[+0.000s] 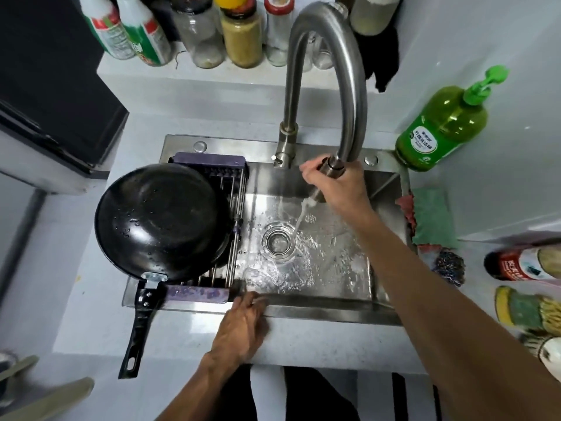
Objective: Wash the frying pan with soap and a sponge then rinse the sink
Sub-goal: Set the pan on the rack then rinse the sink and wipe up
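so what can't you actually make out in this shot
- Head view: inside of the black frying pan, since it lies upside down on the purple-ended drying rack.
- Spray head of the steel pull-out tap, wrapped by the right hand.
- Left hand fingers, motion-blurred at the steel sink rim.

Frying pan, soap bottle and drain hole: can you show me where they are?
Frying pan (164, 220): head view, on its upturned black bottom.
Soap bottle (441, 129): head view, on its green body above the label.
Drain hole (277, 240): head view, on the round metal strainer in the sink floor.
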